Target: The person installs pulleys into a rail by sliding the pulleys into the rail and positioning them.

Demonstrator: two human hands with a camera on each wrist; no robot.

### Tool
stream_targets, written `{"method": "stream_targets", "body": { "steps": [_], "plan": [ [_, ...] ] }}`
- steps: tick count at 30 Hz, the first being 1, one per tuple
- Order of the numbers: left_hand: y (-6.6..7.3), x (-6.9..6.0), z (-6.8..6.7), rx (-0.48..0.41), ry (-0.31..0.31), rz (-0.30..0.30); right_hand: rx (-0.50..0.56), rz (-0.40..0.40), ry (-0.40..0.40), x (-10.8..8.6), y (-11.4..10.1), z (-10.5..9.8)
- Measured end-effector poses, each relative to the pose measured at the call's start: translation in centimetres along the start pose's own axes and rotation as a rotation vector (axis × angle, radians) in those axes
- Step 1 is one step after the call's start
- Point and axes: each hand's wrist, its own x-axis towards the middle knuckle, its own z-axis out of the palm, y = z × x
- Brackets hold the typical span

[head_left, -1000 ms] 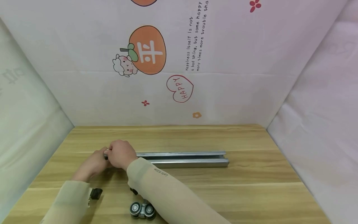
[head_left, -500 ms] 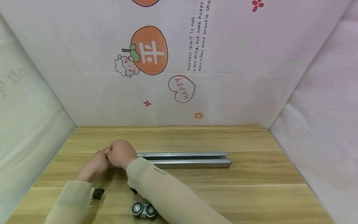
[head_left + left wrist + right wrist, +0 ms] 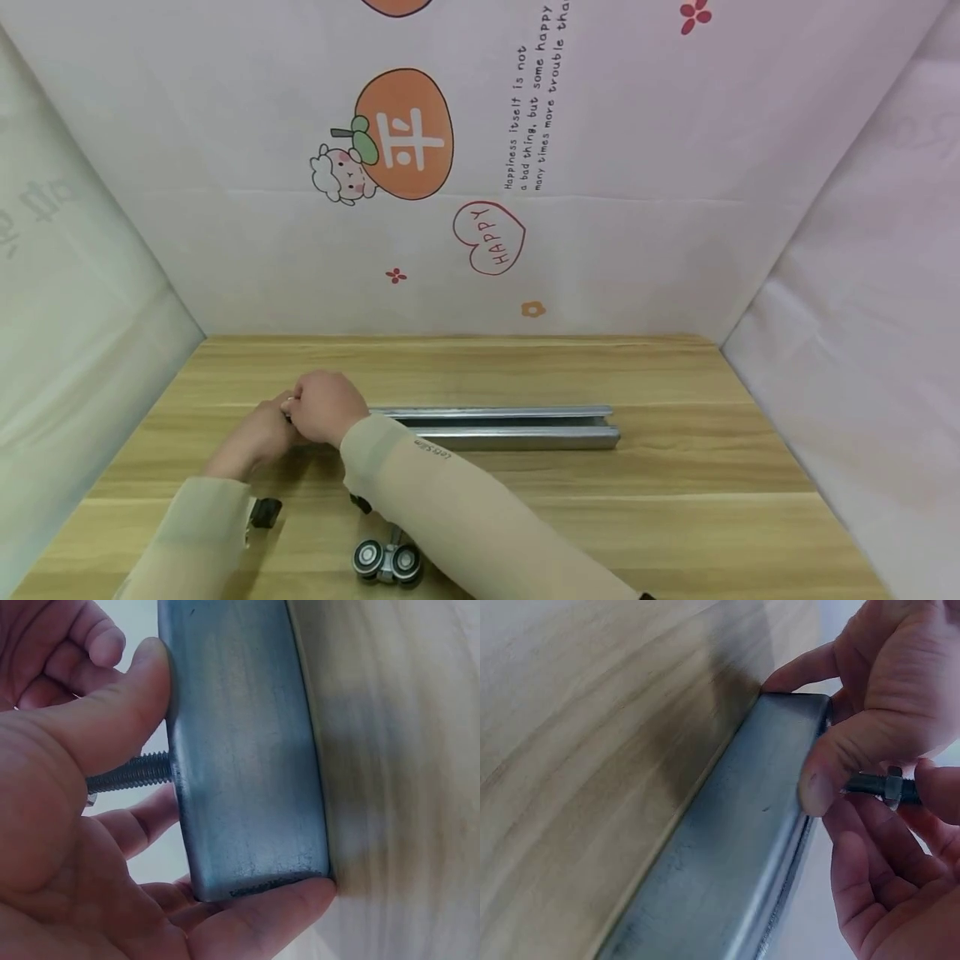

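Observation:
A silver metal channel rail (image 3: pixel 510 437) lies lengthwise on the table, its slot facing up. My left hand (image 3: pixel 258 437) grips its left end; in the left wrist view the thumb (image 3: pixel 139 694) presses the slotted side and a finger lies across the end. A threaded bolt (image 3: pixel 870 784) with a hex nut (image 3: pixel 892 787) juts out of the slot. My right hand (image 3: pixel 326 408) pinches the bolt's outer end, thumb and curled fingers around it in the right wrist view. Whatever the bolt joins inside the rail is hidden.
A roller trolley (image 3: pixel 387 562) with black-rimmed wheels lies near the table's front, partly behind the right sleeve (image 3: pixel 465 500). White printed cloth (image 3: pixel 600 208) walls the wooden table (image 3: pixel 675 517) at the back and both sides.
Both hands stay at the rail's left end with almost no movement. The right forearm has shifted slightly, and the head view has drifted a little to the left.

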Motion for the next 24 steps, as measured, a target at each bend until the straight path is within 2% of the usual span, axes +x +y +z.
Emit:
{"method": "stream_targets", "body": {
  "steps": [4, 9, 14, 18, 24],
  "plan": [
    [0.3, 0.3, 0.2, -0.024, -0.039, -0.071, 0.023, -0.025, -0.048, 0.4, 1.6, -0.9],
    [0.3, 0.3, 0.1, -0.037, -0.032, -0.126, 0.067, 0.025, -0.077, 0.6, 4.2, -2.5],
    [0.7, 0.2, -0.4, -0.054, -0.050, -0.151, 0.053, 0.049, -0.087, 0.4, 7.8, -4.6],
    [0.8, 0.2, -0.4, -0.049, -0.057, -0.155, 0.063, 0.054, -0.072, -0.1, 11.1, -6.5],
    [0.6, 0.2, -0.3, -0.051, -0.062, -0.160, 0.054, 0.108, -0.079, -0.6, 15.9, -9.2]
  ]
}}
